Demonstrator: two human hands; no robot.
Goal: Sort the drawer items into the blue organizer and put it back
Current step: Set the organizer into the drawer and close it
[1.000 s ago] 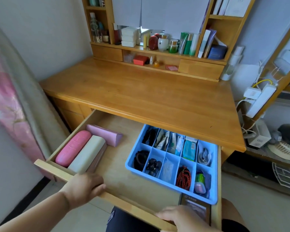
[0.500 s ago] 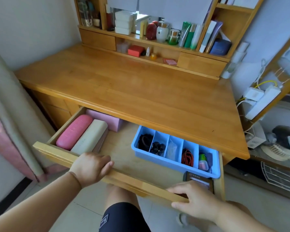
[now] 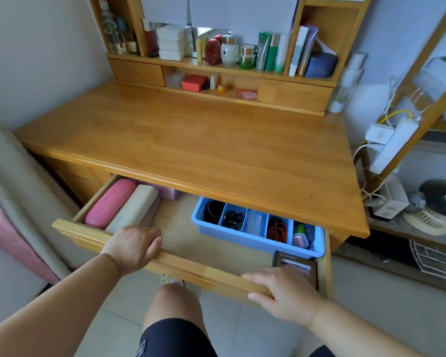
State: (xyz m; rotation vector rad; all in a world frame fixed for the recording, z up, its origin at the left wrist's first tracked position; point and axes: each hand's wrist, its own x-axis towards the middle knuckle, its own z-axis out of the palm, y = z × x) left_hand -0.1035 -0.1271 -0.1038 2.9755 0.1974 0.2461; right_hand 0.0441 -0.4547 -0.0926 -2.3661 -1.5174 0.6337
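- Sorting looks done: the blue organizer (image 3: 255, 234) sits inside the drawer (image 3: 180, 264), lower centre-right of frame, with its visible compartments filled (dark hair ties, black clips, red beads, small containers). Its rear part is hidden under the bench (image 3: 191, 148) edge.
- Judged left: only the drawer closing. It is seen partly open.
- Left hand (image 3: 133, 244) is placed on the drawer front rail, lower centre-left, fingers curled over the top edge and gripping it.
- Right hand (image 3: 281, 291) is laid on the rail at lower right, fingers fairly straight along the edge, thumb under; pressing rather than clamping, as far as can be told.
- Pink case (image 3: 111, 203) and cream case (image 3: 134, 211) lie side by side, touching, at the drawer's left; a mauve box (image 3: 169, 193) sits behind them, mostly under the bench.
- A dark framed card (image 3: 295, 266) lies just in front of the organizer, near the right hand.
- Clearances: nothing is seen standing above the drawer walls. Pinch risk is judged at the left fingers, hooked inside the rail. A knee (image 3: 174, 302) is below the drawer front, apart from it.
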